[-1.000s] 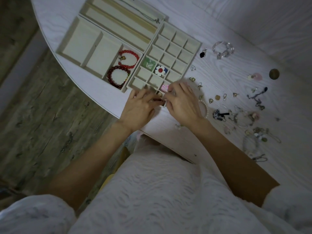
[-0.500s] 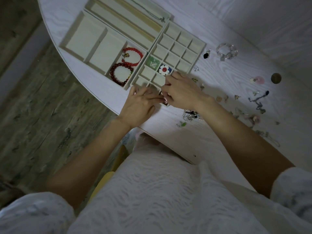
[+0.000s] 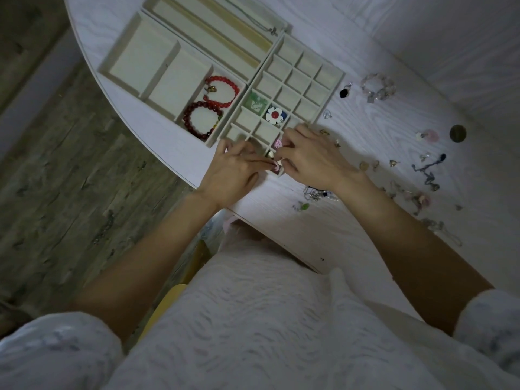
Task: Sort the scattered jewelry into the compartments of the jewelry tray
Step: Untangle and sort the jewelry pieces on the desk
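Both hands, left hand (image 3: 235,171) and right hand (image 3: 312,159), pinch a small piece (image 3: 280,167) (blurred) beside the jewelry tray (image 3: 332,92).

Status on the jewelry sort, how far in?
Early. Done: two red bead bracelets share one cream tray compartment; white flower charm fills a grid cell. In hand: both hands pinch a small pale piece. Left: clear bead bracelet and many loose pieces on the table.

Two red bracelets (image 3: 209,108), one jewelry tray (image 3: 330,101), two hands (image 3: 233,171).
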Available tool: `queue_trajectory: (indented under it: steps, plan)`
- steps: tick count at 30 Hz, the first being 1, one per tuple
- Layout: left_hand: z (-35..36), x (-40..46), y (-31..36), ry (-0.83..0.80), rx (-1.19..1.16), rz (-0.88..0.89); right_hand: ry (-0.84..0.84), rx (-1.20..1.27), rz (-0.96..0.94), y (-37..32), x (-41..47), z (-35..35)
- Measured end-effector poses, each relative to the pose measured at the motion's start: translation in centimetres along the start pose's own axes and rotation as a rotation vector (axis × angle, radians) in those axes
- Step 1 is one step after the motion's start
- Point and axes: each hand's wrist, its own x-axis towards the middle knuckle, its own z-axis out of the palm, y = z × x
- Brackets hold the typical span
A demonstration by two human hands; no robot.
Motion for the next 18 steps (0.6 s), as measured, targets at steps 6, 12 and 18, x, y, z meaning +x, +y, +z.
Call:
queue_trajectory:
  steps: [6,12,18]
  plan:
    - [0.0,0.1,0.2,0.004,-0.021,0.004,0.042,0.040,0.046,-0.4,-0.6,0.8]
    - [0.3,0.1,0.3,0.001,-0.064,0.017,0.120,0.129,0.135,-0.8,-1.9,1.2]
    - [0.6,-0.5,1.0,0.028,-0.105,-0.014,0.173,0.164,0.205,-1.9,-3.5,1.8]
